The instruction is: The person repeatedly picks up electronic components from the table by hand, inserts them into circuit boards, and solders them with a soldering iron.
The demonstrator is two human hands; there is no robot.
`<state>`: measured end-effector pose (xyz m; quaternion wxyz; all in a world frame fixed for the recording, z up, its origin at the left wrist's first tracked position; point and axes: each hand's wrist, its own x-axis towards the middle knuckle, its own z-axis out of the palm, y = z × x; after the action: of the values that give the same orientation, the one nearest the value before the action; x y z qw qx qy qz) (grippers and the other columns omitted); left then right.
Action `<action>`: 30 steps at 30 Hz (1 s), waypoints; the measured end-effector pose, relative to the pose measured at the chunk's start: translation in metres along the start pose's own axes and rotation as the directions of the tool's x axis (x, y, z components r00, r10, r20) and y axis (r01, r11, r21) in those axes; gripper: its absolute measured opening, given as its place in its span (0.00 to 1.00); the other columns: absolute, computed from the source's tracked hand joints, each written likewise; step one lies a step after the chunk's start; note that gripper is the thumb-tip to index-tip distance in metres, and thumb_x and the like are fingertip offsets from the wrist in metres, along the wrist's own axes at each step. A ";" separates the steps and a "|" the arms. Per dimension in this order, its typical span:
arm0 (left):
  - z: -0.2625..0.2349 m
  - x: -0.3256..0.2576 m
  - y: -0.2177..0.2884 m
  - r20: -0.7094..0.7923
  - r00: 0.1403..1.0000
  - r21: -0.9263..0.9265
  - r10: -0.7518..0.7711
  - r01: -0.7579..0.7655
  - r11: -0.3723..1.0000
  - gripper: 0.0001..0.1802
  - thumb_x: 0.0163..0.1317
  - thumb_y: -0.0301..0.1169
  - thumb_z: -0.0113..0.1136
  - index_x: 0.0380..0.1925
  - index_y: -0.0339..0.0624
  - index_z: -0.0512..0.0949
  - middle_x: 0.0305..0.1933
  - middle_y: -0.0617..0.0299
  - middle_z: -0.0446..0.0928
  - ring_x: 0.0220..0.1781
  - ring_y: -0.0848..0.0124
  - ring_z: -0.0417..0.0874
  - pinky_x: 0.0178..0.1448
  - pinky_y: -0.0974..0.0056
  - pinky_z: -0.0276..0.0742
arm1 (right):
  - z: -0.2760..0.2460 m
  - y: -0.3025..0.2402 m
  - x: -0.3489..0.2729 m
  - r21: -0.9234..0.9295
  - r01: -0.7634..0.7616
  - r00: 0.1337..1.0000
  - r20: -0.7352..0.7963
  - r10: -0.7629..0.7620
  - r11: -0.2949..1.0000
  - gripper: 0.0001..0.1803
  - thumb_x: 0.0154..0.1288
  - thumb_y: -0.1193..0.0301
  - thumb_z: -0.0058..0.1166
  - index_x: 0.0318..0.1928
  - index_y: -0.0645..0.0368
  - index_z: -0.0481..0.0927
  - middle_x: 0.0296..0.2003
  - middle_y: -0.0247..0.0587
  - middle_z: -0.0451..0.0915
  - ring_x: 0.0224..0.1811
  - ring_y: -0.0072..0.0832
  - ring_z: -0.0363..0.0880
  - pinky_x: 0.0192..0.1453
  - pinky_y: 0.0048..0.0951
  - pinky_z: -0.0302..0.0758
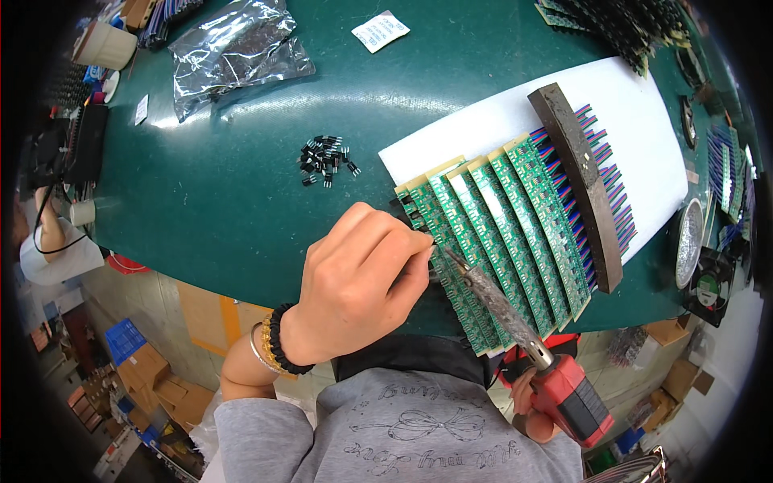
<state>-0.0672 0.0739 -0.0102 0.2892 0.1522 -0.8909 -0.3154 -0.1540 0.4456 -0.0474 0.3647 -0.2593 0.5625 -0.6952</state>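
Down at the near edge of the green table [209, 201], the left hand [358, 278] was curled into a loose fist, its fingertips pinched together against the near end of a row of green circuit boards [491, 233]; whatever small part it pinched was hidden behind the fingers, so I could not tell what it held. On that wrist sat a black bead bracelet [282, 342] beside a thin metal bangle. The right hand [531, 406] was mostly out of sight below the table edge, closed around the red handle of a soldering iron [515, 322], whose dark, crusted tip reached up to the boards just beside the left fingertips. The boards lay side by side on a white sheet [515, 113], their far ends fitted with striped coloured wires [600, 161] and pressed down under a dark curved bar [584, 181]. Well apart from the hands, a small heap of black parts [326, 159] lay on the bare table. Farther back rested a crumpled silvery plastic bag [237, 48] and a small white packet [380, 30]. A round fan [708, 282] sat at the right rim, near a shiny round dish [690, 241].
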 end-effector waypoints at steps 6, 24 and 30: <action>0.000 0.001 0.001 0.007 1.000 0.007 0.004 -0.004 1.000 0.11 0.49 0.15 0.72 0.32 0.37 0.82 0.29 0.60 0.76 0.30 0.62 0.78 0.30 0.60 0.74 | -0.001 0.005 0.008 -0.018 0.024 1.000 0.000 -0.024 1.000 0.38 0.69 0.34 0.54 0.32 0.62 0.75 0.20 0.37 0.77 0.17 0.28 0.75 0.26 0.32 0.75; -0.002 0.000 0.004 0.014 1.000 0.024 -0.006 0.006 1.000 0.10 0.49 0.15 0.71 0.32 0.37 0.82 0.30 0.59 0.79 0.31 0.61 0.79 0.32 0.60 0.77 | 0.020 -0.005 0.039 -0.216 -0.011 0.999 0.033 0.019 0.976 0.15 0.53 0.60 0.64 0.27 0.61 0.79 0.22 0.32 0.79 0.24 0.21 0.78 0.30 0.23 0.75; -0.001 0.000 0.003 0.012 1.000 0.020 -0.005 0.005 1.000 0.10 0.50 0.16 0.71 0.31 0.38 0.81 0.30 0.59 0.79 0.31 0.61 0.80 0.33 0.60 0.77 | 0.022 -0.007 0.041 -0.108 -0.099 0.995 -0.004 0.099 0.989 0.09 0.42 0.76 0.68 0.25 0.62 0.80 0.21 0.30 0.80 0.23 0.19 0.80 0.29 0.22 0.75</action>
<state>-0.0664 0.0758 -0.0073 0.2814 0.1555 -0.8954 -0.3080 -0.1637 0.4005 -0.0372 0.3846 -0.2510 0.6113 -0.6445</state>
